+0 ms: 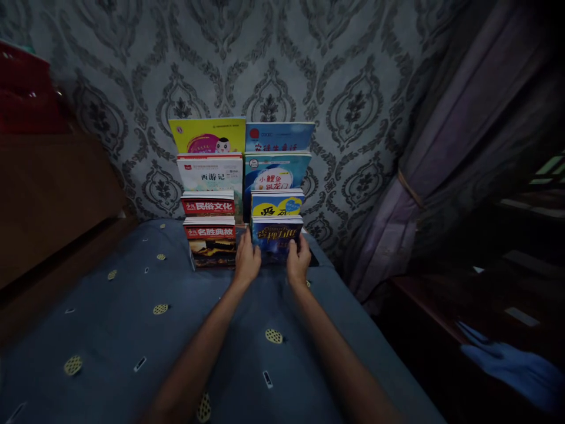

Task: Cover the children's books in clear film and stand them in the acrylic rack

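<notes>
Books stand upright in two columns of stepped rows. My left hand (pixel 248 259) and my right hand (pixel 299 259) hold the front right dark blue book (pixel 276 235) by its two sides, thumbs towards its cover. Behind it rise a yellow and blue book (pixel 265 203), a teal book (pixel 282 171) and a blue book (pixel 280 135). In the left column a dark book with a red band (pixel 212 241) is in front, then a red-topped book (pixel 209 206), a white and green book (pixel 210 172) and a yellow-green book (pixel 209 132) at the back.
The books stand on a blue cloth with pineapple prints (pixel 132 330), against a patterned wall (pixel 304 53). A brown wooden panel (pixel 53 194) with a red object (pixel 29 91) is at the left. A purple curtain (pixel 424 153) and a light blue item (pixel 512 365) are at the right.
</notes>
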`<state>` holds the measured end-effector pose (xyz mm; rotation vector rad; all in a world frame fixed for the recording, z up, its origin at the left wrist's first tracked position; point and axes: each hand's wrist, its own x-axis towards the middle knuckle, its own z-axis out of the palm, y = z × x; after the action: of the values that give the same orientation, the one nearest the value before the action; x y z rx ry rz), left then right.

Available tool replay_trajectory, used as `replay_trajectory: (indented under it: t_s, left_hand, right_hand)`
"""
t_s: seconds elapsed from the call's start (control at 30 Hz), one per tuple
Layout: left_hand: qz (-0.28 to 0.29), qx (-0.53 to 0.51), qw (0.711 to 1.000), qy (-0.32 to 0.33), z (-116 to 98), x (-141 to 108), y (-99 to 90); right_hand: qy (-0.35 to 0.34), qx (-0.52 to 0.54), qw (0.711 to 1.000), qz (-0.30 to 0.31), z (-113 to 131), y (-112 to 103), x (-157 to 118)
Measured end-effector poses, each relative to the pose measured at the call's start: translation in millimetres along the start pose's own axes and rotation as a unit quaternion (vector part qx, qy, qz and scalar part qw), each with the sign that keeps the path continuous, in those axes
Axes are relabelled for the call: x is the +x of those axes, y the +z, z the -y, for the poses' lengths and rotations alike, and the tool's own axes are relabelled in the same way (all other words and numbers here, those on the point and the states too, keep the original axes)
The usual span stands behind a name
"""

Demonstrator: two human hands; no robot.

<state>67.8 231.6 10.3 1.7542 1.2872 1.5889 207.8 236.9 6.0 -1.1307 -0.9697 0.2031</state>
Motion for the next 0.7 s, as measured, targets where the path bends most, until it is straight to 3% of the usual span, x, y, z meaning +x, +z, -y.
replay_trajectory:
  t_s: [0.7]
  left_hand:
    - [0.013,0.059,0.998,0.032,-10,1,-5.5]
  right_hand:
    - [-0.032,-0.006,0.999,0.009,-3,3,-4]
